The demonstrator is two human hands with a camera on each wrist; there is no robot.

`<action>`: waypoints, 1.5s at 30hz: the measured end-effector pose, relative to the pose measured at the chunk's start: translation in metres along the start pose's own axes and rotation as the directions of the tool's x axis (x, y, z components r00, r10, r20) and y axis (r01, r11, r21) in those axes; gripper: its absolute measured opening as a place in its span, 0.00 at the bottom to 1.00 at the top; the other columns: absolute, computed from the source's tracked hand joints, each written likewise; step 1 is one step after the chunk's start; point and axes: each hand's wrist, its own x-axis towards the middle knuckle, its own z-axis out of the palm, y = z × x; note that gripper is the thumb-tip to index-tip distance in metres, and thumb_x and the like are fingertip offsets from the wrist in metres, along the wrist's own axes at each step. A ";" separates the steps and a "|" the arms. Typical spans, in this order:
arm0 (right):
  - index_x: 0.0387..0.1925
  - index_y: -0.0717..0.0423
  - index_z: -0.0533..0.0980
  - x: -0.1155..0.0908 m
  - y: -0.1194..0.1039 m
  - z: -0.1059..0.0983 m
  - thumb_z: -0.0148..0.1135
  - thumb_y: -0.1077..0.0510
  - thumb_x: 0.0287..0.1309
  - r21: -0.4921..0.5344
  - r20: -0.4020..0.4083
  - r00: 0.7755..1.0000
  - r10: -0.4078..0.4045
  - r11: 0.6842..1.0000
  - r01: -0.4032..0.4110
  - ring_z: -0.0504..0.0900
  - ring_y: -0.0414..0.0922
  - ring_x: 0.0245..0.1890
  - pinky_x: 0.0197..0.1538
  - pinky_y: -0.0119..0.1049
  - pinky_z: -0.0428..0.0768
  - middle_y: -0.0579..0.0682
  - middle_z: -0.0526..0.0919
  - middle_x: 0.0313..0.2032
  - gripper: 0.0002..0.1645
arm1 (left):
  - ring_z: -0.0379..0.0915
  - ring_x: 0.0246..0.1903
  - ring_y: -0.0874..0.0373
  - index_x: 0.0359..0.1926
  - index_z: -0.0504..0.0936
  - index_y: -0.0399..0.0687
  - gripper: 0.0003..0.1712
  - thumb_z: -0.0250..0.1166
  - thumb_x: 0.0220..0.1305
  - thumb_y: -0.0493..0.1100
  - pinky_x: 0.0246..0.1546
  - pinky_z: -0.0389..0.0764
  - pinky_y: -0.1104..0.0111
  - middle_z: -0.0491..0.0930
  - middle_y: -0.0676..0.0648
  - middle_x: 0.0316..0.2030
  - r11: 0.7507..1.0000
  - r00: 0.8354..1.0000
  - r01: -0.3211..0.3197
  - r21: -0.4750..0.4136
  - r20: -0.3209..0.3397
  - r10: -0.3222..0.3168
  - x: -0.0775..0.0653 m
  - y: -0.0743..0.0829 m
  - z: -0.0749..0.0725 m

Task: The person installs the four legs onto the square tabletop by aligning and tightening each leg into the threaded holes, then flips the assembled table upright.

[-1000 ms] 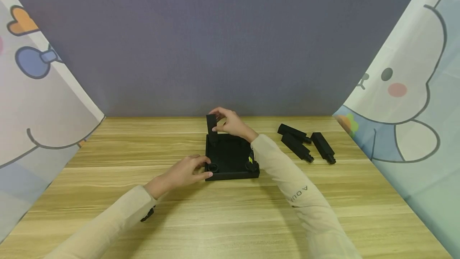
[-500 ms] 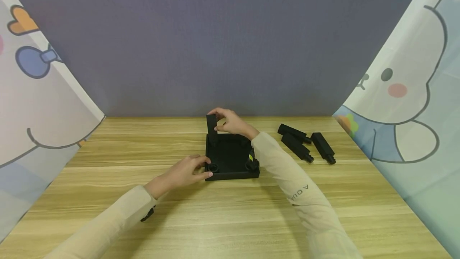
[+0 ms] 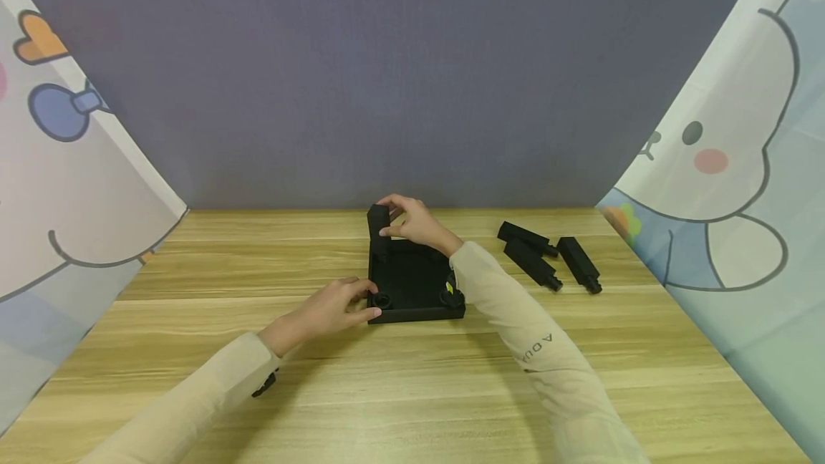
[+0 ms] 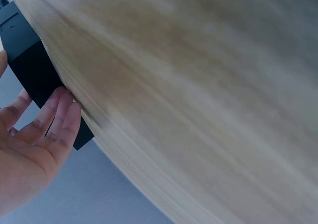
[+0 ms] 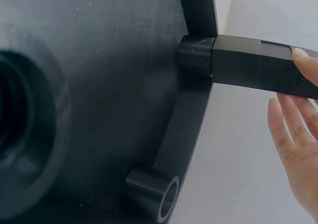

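Note:
A black, shallow square base (image 3: pixel 415 316) with raised walls and round corner sockets lies on the table. My right hand (image 3: pixel 417 223) pinches a black square-section leg (image 3: pixel 377 223) that stands upright at the far-left corner. In the right wrist view, the lower end of this leg (image 5: pixel 238 62) meets the round socket (image 5: pixel 196 55) with no clear gap, and the thumb lies across one face. At the near-left corner, next to a bare socket (image 3: pixel 382 300), my left hand (image 3: pixel 329 306) grips the wall between thumb and fingers. The left wrist view has its fingertips against the base's side (image 4: pixel 37 70).
To the right on the wooden table (image 3: pixel 412 407) lie three more black legs (image 3: pixel 533 263) with narrow ends, two of them touching. A grey panel (image 3: pixel 399 77) rises behind the table. Cartoon-printed cloths (image 3: pixel 715 163) flank both sides.
The upright leg has turned about its own length, so that two of its faces now show. My right fingers shift only slightly with it, and my left hand stays put.

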 end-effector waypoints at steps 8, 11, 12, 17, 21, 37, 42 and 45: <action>0.58 0.55 0.68 0.003 0.001 -0.004 0.67 0.59 0.50 -0.015 0.055 0.998 -0.040 0.999 0.041 0.76 0.48 0.49 0.38 0.34 0.80 0.54 0.75 0.52 0.32 | 0.78 0.41 0.55 0.50 0.75 0.47 0.22 0.59 0.61 0.55 0.39 0.79 0.67 0.78 0.45 0.45 1.000 1.000 0.008 0.002 0.008 -0.008 0.000 0.001 -0.001; 0.59 0.55 0.67 0.004 0.000 -0.006 0.66 0.60 0.51 -0.022 0.080 0.995 -0.059 0.998 0.061 0.75 0.49 0.51 0.42 0.36 0.80 0.54 0.71 0.58 0.32 | 0.78 0.41 0.54 0.50 0.75 0.47 0.22 0.59 0.61 0.55 0.38 0.79 0.67 0.78 0.45 0.46 1.000 1.000 0.008 -0.001 0.009 -0.008 0.000 0.001 -0.001; 0.59 0.54 0.66 0.004 0.000 -0.007 0.66 0.61 0.51 -0.024 0.089 0.994 -0.063 0.998 0.066 0.74 0.49 0.52 0.43 0.37 0.80 0.53 0.70 0.59 0.33 | 0.78 0.41 0.54 0.50 0.75 0.47 0.22 0.59 0.61 0.55 0.39 0.79 0.67 0.78 0.45 0.46 1.000 1.000 0.010 -0.001 0.010 -0.010 0.000 0.001 -0.001; 0.61 0.54 0.65 0.005 0.000 -0.009 0.65 0.62 0.52 -0.028 0.119 0.991 -0.067 0.997 0.071 0.72 0.48 0.54 0.46 0.38 0.79 0.52 0.68 0.61 0.34 | 0.77 0.41 0.55 0.50 0.75 0.47 0.22 0.59 0.61 0.55 0.39 0.79 0.67 0.78 0.45 0.46 1.000 1.000 0.023 -0.002 0.015 -0.023 0.000 0.002 -0.002; 0.60 0.54 0.66 0.005 0.001 -0.008 0.65 0.61 0.52 -0.028 0.101 0.993 -0.057 0.998 0.061 0.73 0.47 0.52 0.43 0.36 0.79 0.51 0.69 0.60 0.33 | 0.78 0.41 0.54 0.50 0.75 0.47 0.22 0.59 0.61 0.55 0.39 0.79 0.66 0.78 0.45 0.46 1.000 0.999 0.027 0.001 0.017 -0.027 0.000 0.002 -0.001; 0.55 0.56 0.68 -0.004 -0.002 0.001 0.68 0.57 0.49 0.039 -0.055 0.998 -0.032 0.999 0.034 0.75 0.48 0.47 0.36 0.35 0.78 0.53 0.74 0.50 0.31 | 0.78 0.41 0.55 0.50 0.75 0.48 0.22 0.59 0.61 0.55 0.39 0.79 0.66 0.78 0.45 0.46 1.000 1.000 0.020 0.007 0.013 -0.021 0.001 0.001 -0.001; 0.55 0.55 0.68 0.000 0.005 0.000 0.68 0.57 0.49 0.015 -0.038 0.998 -0.042 0.999 0.043 0.75 0.46 0.48 0.37 0.34 0.78 0.52 0.73 0.52 0.31 | 0.78 0.40 0.55 0.50 0.75 0.47 0.22 0.59 0.61 0.55 0.38 0.79 0.66 0.78 0.45 0.45 1.000 1.000 0.011 0.002 0.005 -0.011 0.001 0.001 0.000; 0.56 0.54 0.68 0.000 0.003 -0.003 0.68 0.58 0.49 0.010 -0.014 0.999 -0.043 0.999 0.043 0.74 0.47 0.50 0.40 0.35 0.79 0.54 0.72 0.54 0.31 | 0.78 0.40 0.54 0.49 0.75 0.46 0.22 0.59 0.61 0.56 0.37 0.80 0.66 0.78 0.44 0.45 1.000 1.000 0.003 -0.002 0.006 -0.003 0.001 0.000 0.000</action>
